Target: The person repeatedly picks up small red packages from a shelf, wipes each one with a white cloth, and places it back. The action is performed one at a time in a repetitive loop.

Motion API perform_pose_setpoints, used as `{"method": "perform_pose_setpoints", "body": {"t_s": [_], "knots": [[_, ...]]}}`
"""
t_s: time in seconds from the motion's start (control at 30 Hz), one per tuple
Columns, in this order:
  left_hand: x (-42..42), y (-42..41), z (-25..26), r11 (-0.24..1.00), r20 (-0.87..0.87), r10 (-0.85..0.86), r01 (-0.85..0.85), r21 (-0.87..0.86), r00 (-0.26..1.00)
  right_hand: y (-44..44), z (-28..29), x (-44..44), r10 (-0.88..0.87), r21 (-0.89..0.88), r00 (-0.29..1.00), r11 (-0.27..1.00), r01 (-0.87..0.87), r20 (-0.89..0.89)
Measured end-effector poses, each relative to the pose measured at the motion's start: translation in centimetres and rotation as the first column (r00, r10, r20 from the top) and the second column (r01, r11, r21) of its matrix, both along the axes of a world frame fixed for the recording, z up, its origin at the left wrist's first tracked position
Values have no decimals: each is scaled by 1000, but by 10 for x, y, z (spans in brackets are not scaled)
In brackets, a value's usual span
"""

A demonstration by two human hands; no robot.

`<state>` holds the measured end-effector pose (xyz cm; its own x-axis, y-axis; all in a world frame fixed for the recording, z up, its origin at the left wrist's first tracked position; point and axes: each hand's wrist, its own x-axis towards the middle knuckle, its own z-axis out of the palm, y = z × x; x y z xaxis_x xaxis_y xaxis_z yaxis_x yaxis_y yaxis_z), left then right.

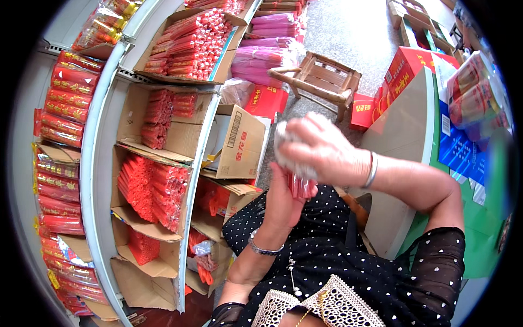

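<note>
My left hand (281, 200), with a watch on its wrist, is wrapped around a red bundle (300, 186) in clear plastic. Most of the bundle is hidden by my fingers and by a white cloth (282, 145). The cloth is bunched in my right hand (327, 151), which presses it over the bundle's upper end. A bracelet circles that wrist. Both hands meet above my lap, and the exact kind of item in the plastic cannot be made out.
Shelves on the left bear cardboard boxes of red wrapped bundles (153, 192) and red packets (67, 98). Ahead are a cardboard carton (241, 143), pink-wrapped bundles (261, 61) and a bamboo chair (322, 79). A counter (402, 163) with packaged goods stands at the right, beside red boxes (402, 69).
</note>
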<state>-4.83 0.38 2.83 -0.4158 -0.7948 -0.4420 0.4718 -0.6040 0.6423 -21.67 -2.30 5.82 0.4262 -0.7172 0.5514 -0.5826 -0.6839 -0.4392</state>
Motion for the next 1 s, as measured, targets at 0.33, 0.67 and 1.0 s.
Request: {"method": "perform_pose_setpoints", "body": {"t_s": [0.33, 0.67, 1.0], "knots": [[20, 2, 19, 985, 85, 101, -88, -147, 991, 24, -6, 23, 173, -136, 983, 977, -163, 66], [39, -7, 21, 979, 251, -21, 71, -193, 968, -15, -18, -1, -377, 583, 445, 518, -626, 813], [33, -31, -22, 930, 141, 364, -349, -119, 921, 10, -12, 19, 86, 535, 884, 768, -352, 459]]}}
